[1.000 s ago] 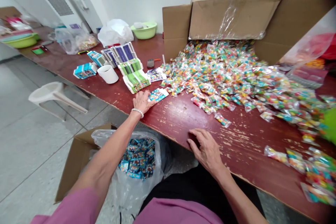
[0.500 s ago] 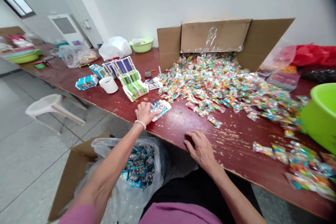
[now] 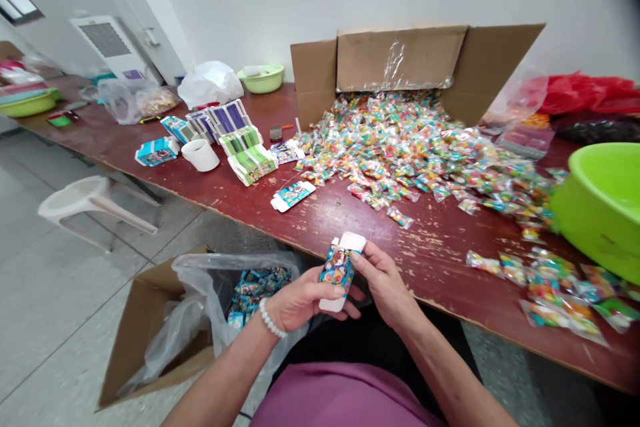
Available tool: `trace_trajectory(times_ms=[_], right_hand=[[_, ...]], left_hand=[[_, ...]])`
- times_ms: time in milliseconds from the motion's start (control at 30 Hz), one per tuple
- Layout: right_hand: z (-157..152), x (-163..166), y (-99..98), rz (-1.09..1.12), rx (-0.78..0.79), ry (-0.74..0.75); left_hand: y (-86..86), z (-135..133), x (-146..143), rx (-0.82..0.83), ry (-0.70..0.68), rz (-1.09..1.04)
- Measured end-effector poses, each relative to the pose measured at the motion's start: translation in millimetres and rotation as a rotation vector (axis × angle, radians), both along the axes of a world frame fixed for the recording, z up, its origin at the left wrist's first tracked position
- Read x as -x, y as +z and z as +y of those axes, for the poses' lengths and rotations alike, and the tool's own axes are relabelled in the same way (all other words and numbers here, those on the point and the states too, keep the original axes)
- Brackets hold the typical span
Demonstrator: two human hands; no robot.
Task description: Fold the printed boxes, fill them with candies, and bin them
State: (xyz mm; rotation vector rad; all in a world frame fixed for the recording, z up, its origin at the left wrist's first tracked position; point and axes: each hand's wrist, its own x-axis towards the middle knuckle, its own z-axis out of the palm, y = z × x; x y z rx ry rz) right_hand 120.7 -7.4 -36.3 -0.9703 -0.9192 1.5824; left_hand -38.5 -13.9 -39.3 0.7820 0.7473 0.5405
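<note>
Between my two hands, just off the front edge of the table, is a small blue printed candy box (image 3: pixel 336 268) with white end flaps standing out at top and bottom. My left hand (image 3: pixel 310 297) grips its lower part, thumb across the front. At the upper right side, my right hand (image 3: pixel 383 273) pinches it near the top flap. Another flat blue carton (image 3: pixel 293 195) lies on the red table (image 3: pixel 240 213) beyond my left hand. Wrapped candies (image 3: pixel 400 147) spill in a big heap out of an open cardboard box (image 3: pixel 400 60) at the back.
Stacked green cartons (image 3: pixel 250 157), a white tape roll (image 3: pixel 200 155) and a blue carton bundle (image 3: pixel 157 151) sit to the left. A green basin (image 3: pixel 600 207) stands at the right. Below, a plastic-lined box (image 3: pixel 130 333) holds blue packets (image 3: pixel 260 287). A white stool (image 3: pixel 95 203) is on the floor.
My left hand has picked up a candy box from the table and brought it back towards my body. My right hand has left the table edge and taken hold of it too.
</note>
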Motion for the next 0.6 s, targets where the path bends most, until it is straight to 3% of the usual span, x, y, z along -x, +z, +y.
trace_trajectory(times_ms=[67,133,267,367,500,600], right_hand=[[-6,-2,4.4,-0.019,0.031,0.114],[-12,-2,4.6,-0.088,0.023,0.179],[-16,3,-0.2,-0.377,-0.137,0.047],[-16,5,-1.0,-0.467,-0.153,0.004],[-13,2,1.0,-0.554,-0.164,0.021],[-12,-2,1.5,-0.475,-0.148,0.032]], left_hand=[[-2.8,-3,-6,0.069,-0.119,-0.093],[-3.8,-3,-12,0.006,-0.081,-0.075],[-0.9,0,-20,-0.285,0.040,0.105],[-2.3,1,-23,-0.466,0.061,0.232],[-6.9,-1,-32,-0.429,0.134,0.210],[-5.9,-6,-41,-0.273,0.191,0.142]])
